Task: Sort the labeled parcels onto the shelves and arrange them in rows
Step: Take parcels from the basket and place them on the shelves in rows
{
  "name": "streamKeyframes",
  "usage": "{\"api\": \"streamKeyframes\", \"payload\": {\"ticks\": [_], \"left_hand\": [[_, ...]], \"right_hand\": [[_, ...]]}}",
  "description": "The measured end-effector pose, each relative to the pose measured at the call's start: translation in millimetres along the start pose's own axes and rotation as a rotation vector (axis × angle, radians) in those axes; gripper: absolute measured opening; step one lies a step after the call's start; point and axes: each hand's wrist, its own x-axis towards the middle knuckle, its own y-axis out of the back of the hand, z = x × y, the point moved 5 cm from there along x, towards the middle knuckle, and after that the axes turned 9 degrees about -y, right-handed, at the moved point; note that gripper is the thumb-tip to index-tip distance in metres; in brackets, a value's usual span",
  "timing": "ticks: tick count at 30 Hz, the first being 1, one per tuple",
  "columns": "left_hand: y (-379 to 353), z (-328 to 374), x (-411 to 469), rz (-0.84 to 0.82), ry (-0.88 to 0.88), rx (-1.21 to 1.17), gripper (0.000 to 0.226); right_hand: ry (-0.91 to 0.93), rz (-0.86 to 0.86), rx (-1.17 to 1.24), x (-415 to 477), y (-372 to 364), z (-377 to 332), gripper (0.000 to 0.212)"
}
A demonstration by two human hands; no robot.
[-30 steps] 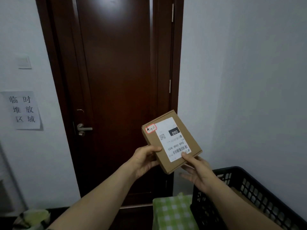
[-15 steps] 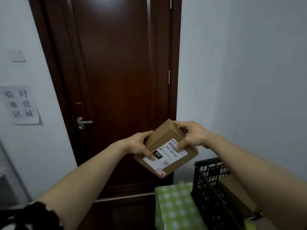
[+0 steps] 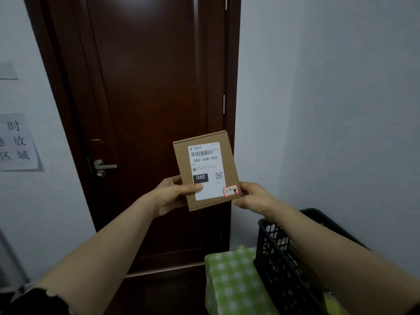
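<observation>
Both bare forearms reach forward and up from the lower corners of the view. The left hand (image 3: 172, 194) grips the lower left edge of a small cardboard parcel (image 3: 205, 170), its thumb pressed flat across the front and the other fingers hidden behind the box. The right hand (image 3: 251, 196) pinches the lower right corner, fingers curled closed around the edge. A dark frilled sleeve cuff (image 3: 45, 298) shows at the left arm's near end.

The parcel is held in the air between the two hands, its broad face turned toward the camera and nearly upright, leaning slightly left. It is a flat brown box bearing a white shipping label (image 3: 205, 170) with a barcode at the top, the code 060-06B-A05, a black block reading 060 just above the left thumb, and a small QR code. A red-bordered sticker (image 3: 230, 190) with handwriting sits at the corner beside the right fingertips.

Behind the grip stands a dark brown wooden door (image 3: 145, 110) with a silver lever handle (image 3: 103, 166) to the left of the left hand. A paper sign (image 3: 18, 142) with Chinese characters hangs on the pale wall further left. Below the right forearm sits a black perforated plastic crate (image 3: 279, 267), and beside it, under the parcel, a green-and-white checked surface (image 3: 231, 283).
</observation>
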Motion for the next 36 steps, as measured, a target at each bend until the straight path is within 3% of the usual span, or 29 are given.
{"api": "streamKeyframes", "payload": {"ticks": [6,15,19,27,33,36], "left_hand": [[2,2,1,0.009,-0.004,-0.013,0.044],[10,0,1,0.029,0.001,-0.016,0.042],[13,-1,1,0.031,0.005,-0.012,0.055],[24,-9,-4,0.046,0.013,-0.013,0.046],[40,-13,-11,0.057,0.031,-0.018,0.066],[53,-17,-21,0.096,0.041,-0.020,0.055]], "right_hand": [[0.026,0.018,0.005,1,1,-6,0.045],[0.020,0.007,0.005,7,-7,-7,0.048],[0.012,0.016,0.033,9,-9,-7,0.043],[-0.004,0.003,0.087,13,-25,-6,0.034],[-0.050,-0.035,0.202,17,-39,-7,0.023],[-0.074,-0.063,0.223,22,-53,-10,0.028]]}}
